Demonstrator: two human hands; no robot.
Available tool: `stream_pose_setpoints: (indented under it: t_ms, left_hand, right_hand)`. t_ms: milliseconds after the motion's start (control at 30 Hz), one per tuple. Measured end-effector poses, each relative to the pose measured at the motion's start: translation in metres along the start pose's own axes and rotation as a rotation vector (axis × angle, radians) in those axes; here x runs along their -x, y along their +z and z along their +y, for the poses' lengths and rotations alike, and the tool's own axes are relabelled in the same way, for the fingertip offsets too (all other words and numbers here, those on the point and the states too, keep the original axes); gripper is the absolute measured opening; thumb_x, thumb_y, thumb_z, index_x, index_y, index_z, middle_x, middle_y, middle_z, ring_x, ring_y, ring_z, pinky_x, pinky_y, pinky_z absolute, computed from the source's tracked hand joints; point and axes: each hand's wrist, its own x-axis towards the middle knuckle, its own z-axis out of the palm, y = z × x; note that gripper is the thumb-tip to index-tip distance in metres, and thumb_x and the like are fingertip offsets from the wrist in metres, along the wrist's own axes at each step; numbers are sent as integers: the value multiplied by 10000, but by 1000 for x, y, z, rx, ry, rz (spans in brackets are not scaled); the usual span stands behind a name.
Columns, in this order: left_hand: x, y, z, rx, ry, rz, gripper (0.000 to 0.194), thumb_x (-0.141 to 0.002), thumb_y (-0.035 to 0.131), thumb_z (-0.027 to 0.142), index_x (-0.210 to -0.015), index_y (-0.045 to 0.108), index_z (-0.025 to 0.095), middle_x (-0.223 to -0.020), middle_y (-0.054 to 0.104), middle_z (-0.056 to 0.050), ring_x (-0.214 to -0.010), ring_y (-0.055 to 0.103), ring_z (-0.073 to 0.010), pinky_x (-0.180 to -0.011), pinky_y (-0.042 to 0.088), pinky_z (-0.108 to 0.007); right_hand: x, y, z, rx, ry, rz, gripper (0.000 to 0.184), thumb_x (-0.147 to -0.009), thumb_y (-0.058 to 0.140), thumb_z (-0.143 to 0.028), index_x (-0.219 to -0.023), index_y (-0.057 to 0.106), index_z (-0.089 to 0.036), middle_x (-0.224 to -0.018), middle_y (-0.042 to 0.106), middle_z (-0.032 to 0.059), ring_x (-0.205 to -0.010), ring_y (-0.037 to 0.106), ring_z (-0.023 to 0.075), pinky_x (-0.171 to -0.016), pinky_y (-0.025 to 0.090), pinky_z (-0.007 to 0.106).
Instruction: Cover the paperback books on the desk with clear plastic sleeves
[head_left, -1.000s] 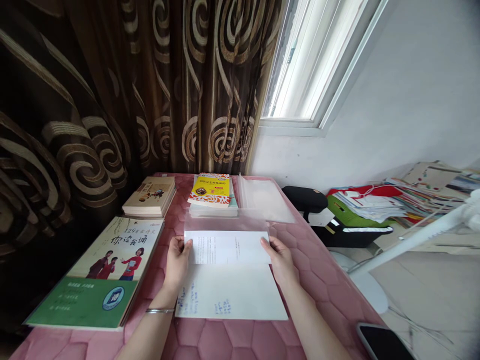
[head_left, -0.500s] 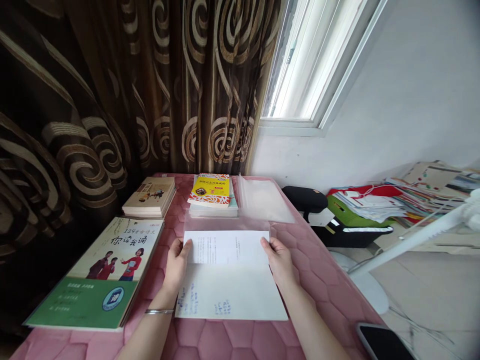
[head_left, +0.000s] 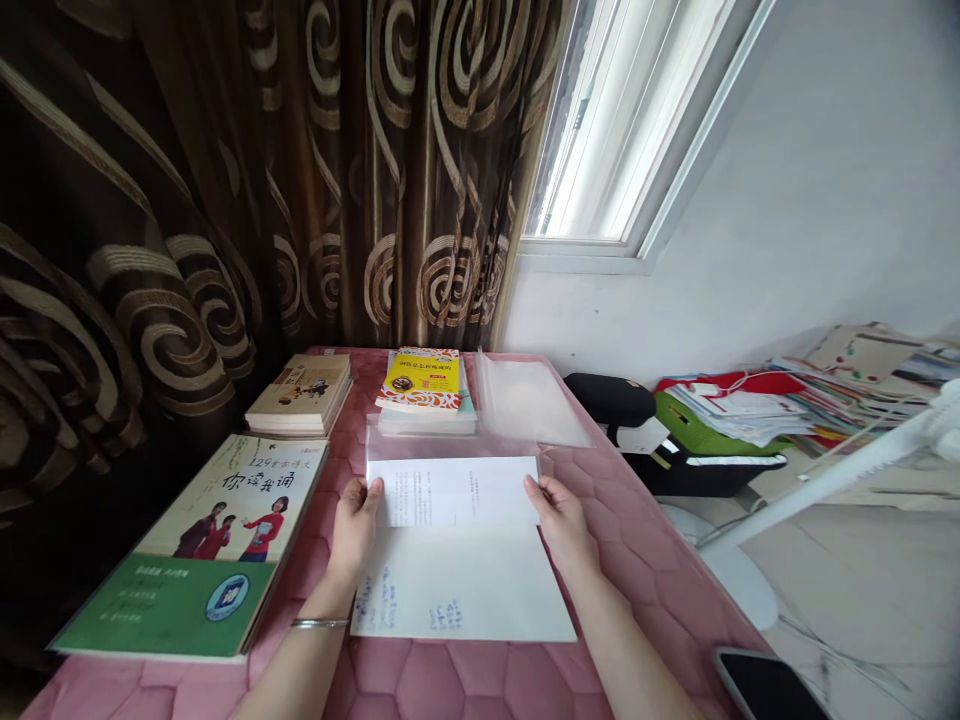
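An open book (head_left: 461,580) lies crosswise in front of me, its near page pale with blue handwriting and its far page printed. My left hand (head_left: 355,525) pinches the far page's left edge, thumb on top and fingers underneath. At the right edge, my right hand (head_left: 561,520) grips the same page in the same way. A clear plastic cover (head_left: 450,440) reaches past the book's far edge, toward a small stack topped by a yellow book (head_left: 421,378). The fingers under the page are mostly hidden.
On the pink quilted cloth (head_left: 480,685), large green-and-white books (head_left: 225,500) and a tan book stack (head_left: 300,392) stand at left. Clear plastic sleeves (head_left: 529,400) lie at back right. A phone (head_left: 769,685) rests at the near right, beside a white stand pole (head_left: 817,470).
The far page and the clear cover have shifted slightly, with the cover's far edge a little higher. Both hands keep their grip in nearly the same place.
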Motion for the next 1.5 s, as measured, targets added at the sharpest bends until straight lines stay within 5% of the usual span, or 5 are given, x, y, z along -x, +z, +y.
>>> stream_pose_setpoints:
  t_ms: [167, 567, 900, 1267, 1500]
  left_hand:
    - [1, -2, 2, 53, -35, -34, 334, -725, 648, 513, -775, 558, 196, -744, 620, -6, -742, 563, -185, -682, 422, -276]
    - [-3, 0, -6, -45, 39, 23, 431, -738, 610, 613, -713, 540, 189, -673, 546, 12, -654, 481, -146, -625, 380, -267]
    - [2, -1, 3, 28, -21, -4, 383, -706, 638, 570, -698, 531, 203, -668, 564, 8, -671, 507, -167, -636, 389, -274]
    - [-4, -1, -9, -40, 17, 30, 448, -705, 621, 636, -698, 512, 202, -687, 533, 19, -662, 464, -148, -637, 364, -271]
    - [0, -2, -1, 25, -36, -11, 356, -701, 647, 541, -703, 523, 206, -685, 569, 19, -679, 509, -165, -631, 374, -265]
  right_hand:
    - [-1, 3, 7, 63, -30, 30, 460, -771, 594, -607, -577, 416, -230, -562, 372, -40, -541, 325, 125, -478, 290, 251]
    - [1, 1, 4, -74, 26, -31, 416, -749, 635, -595, -644, 477, -225, -606, 445, -29, -568, 410, 138, -509, 351, 247]
    - [-5, 4, 22, 35, -35, 31, 470, -772, 588, -618, -585, 385, -238, -571, 354, -46, -545, 329, 124, -476, 309, 240]
    - [-3, 2, 21, 26, -32, 4, 431, -773, 553, -659, -663, 512, -244, -599, 525, -10, -580, 483, 175, -513, 400, 267]
    - [-6, 4, 26, 64, -84, 30, 437, -795, 563, -609, -611, 443, -231, -578, 404, -36, -548, 364, 130, -481, 339, 246]
